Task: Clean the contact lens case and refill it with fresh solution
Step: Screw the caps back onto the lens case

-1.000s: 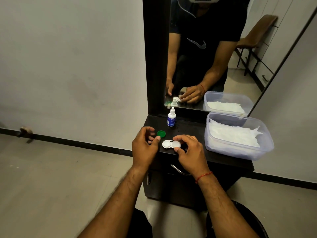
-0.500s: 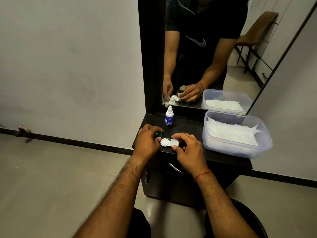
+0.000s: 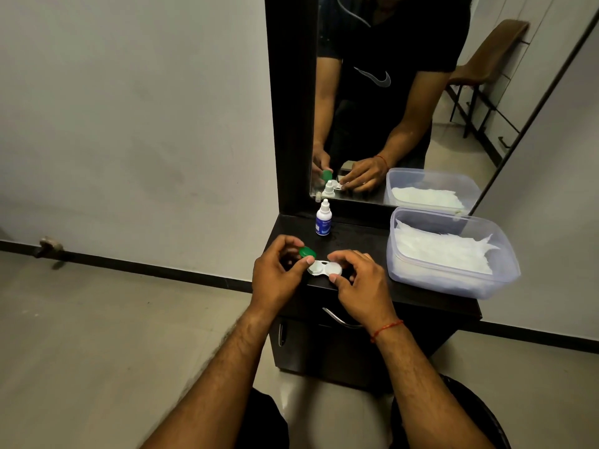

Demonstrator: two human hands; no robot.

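just inside the front edge of the dark, matt tabletop, towards its left corner, the lens case lay flat: a small white plastic piece shaped as two round wells joined side by side. the left well stood uncovered, showing a shallow, glossy, greyish hollow. the right well wore a smooth, domed white cap.

the left grip, a bare hand, pinched the green cap between thumb and curled fingertips. this round plastic disc was tilted and raised just above the back of the open well. the right grip, with a red thread round its wrist, was curled round the case's right end, thumb tip on the near rim and fingers arched over the far side.

by the back edge, near the left back corner, a small solution bottle stood upright, with a white conical nozzle top and a blue label. a translucent, round-cornered plastic tub sat along the right edge, holding crumpled, soft white tissue. the dark-framed mirror rose from the back edge and reflected both grips, the bottle and the tub. under the front edge a curved metal drawer handle showed.
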